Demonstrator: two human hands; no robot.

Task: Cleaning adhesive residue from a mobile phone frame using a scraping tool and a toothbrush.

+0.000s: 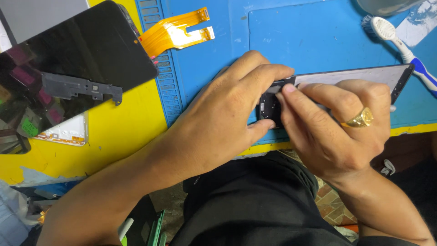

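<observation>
A dark phone frame [364,75] lies on the blue work mat [296,36] near the table's front edge. My left hand [223,118] grips its left end, thumb below and fingers over the top. My right hand [337,123], with a gold ring, presses its fingertips on the same end, on a small dark part [269,108] inside the frame. Both hands hide most of that end.
A black phone screen [86,59] lies at the left on the yellow table [123,136], with a dark bracket [82,89] on it. An orange flex cable [175,32] lies on the mat behind. A white-and-blue toothbrush [400,43] sits at the right.
</observation>
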